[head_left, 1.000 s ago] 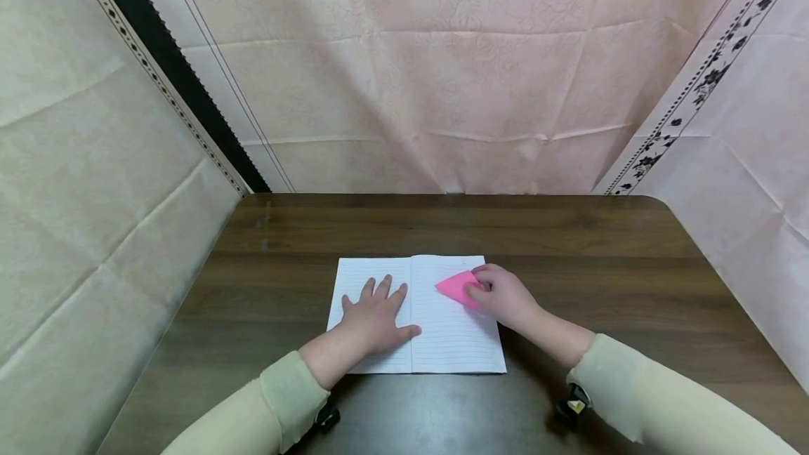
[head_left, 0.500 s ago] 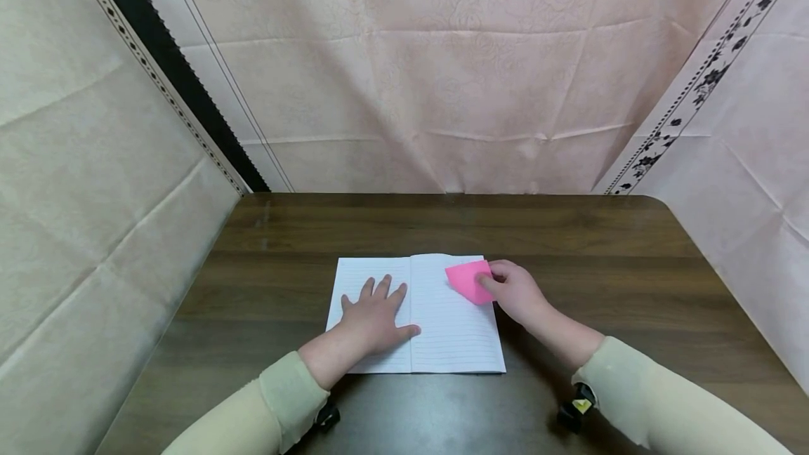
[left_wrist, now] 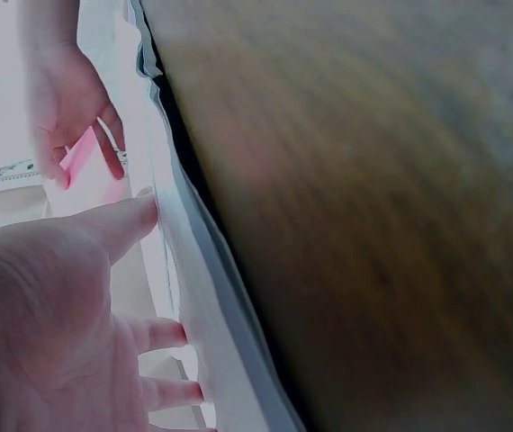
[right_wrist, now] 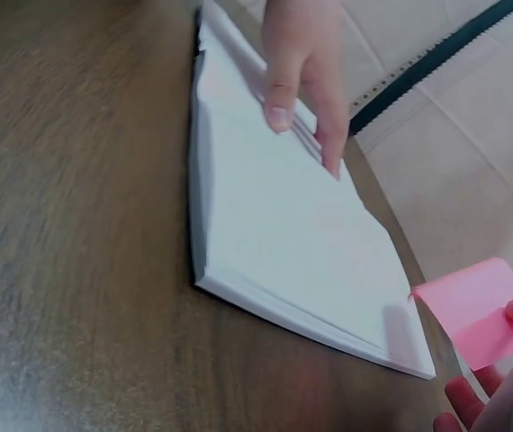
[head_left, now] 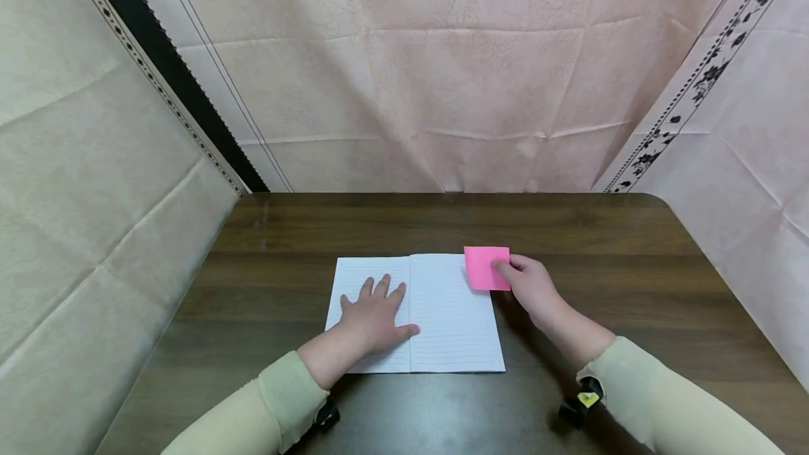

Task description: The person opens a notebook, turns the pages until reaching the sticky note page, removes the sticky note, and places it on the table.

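An open lined notebook (head_left: pixel 451 328) lies on the table. My left hand (head_left: pixel 373 318) rests on its left page with the fingers spread, the thumb reaching just past the centre fold. A square pink sticky note (head_left: pixel 483 267) is pinched at its right edge between thumb and fingers of my right hand (head_left: pixel 534 288), above the top right corner of the right page. In the right wrist view the sticky note (right_wrist: pixel 472 301) bends slightly and hangs over the notebook's edge. The left wrist view shows my left hand (left_wrist: pixel 58 315) close up, its fingertips on the paper.
The brown wooden table (head_left: pixel 284 230) stretches out around the notebook. Pale patterned cloth (head_left: pixel 404 90) hangs behind it and along both sides. A dark wrist strap (head_left: pixel 578 402) sits at the right cuff, and a dark device (head_left: pixel 327 415) shows beneath the left.
My right hand has moved up and to the right with the sticky note. The note has turned from a diamond-like tilt to nearly square-on. My left hand has stayed in place.
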Available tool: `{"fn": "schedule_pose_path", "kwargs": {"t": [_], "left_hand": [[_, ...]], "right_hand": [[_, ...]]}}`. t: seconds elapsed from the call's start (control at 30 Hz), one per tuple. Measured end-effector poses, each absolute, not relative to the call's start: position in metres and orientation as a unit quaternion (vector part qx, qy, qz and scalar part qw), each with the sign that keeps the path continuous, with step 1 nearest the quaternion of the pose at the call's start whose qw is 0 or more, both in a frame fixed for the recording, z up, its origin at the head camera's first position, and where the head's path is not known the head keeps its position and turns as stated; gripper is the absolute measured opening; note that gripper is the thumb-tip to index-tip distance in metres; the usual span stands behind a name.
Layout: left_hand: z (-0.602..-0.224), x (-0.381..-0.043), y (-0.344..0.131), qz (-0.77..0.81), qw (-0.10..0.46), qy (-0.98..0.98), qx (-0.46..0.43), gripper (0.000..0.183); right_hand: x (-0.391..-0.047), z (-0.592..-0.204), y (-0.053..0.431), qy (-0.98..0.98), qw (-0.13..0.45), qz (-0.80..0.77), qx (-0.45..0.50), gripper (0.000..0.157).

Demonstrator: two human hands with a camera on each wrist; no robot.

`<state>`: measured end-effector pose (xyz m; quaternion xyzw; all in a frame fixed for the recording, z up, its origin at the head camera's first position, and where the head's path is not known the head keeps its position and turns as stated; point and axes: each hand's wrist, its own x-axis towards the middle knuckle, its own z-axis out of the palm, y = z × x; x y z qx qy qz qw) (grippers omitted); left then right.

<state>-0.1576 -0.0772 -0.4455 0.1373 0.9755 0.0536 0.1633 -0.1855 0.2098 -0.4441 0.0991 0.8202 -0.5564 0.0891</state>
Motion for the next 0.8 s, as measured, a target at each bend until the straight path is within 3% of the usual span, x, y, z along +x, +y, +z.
{"fn": "schedule_pose_path", "kwargs": {"t": [0.3,0.63,0.8], "left_hand": [[-0.445,-0.157,-0.078,0.059,0.16,0.975,0.141,0.084],[-0.444,-0.157,-0.078,0.057,0.159,0.975,0.142,0.083],[-0.444,-0.157,-0.078,0.058,0.158,0.975,0.143,0.083]], "right_hand": [[-0.187,-0.437,0.219,0.804,0.095,-0.575,0.117,0.053],[-0.183,-0.434,0.236,0.832,0.072,-0.541,0.1,0.05],[-0.183,-0.434,0.245,0.892,0.019,-0.451,0.037,0.041]]}}
